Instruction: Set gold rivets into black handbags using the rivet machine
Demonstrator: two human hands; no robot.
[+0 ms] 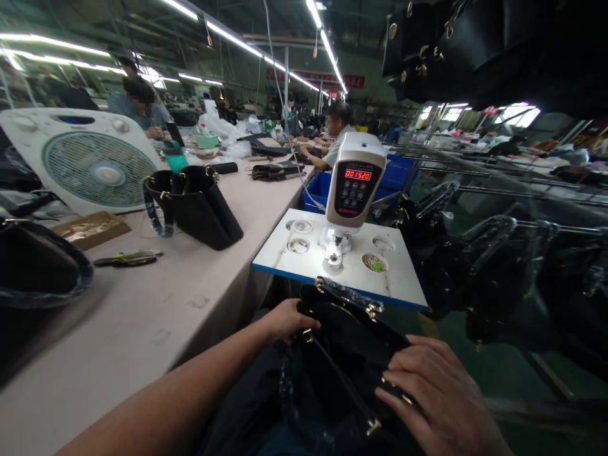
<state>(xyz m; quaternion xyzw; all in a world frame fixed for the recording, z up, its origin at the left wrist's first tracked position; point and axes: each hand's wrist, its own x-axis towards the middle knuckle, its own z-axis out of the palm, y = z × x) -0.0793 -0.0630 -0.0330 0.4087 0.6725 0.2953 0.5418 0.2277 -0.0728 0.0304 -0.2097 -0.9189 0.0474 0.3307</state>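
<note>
A black handbag (339, 373) with gold-coloured fittings and plastic-wrapped handles lies in my lap, its opening facing up. My left hand (291, 318) is closed on its far left edge, with the thumb at the rim. Along the right side, my right hand (430, 373) grips the bag's edge, fingers over the rim beside a small gold fitting. Just beyond the bag stands a white snap-setting machine (355, 183) with a red digital display reading 001520. Its white worktop (346, 272) has round wells, one holding small gold-coloured parts (373, 263) and a green piece.
On the table (190, 304) to the left are another black handbag (204, 209), pliers (128, 258), a cardboard tray (92, 229) and a box fan (102, 164). Black bags hang on rails (503, 266) at right and overhead (475, 50). A co-worker (332, 136) sits beyond the machine.
</note>
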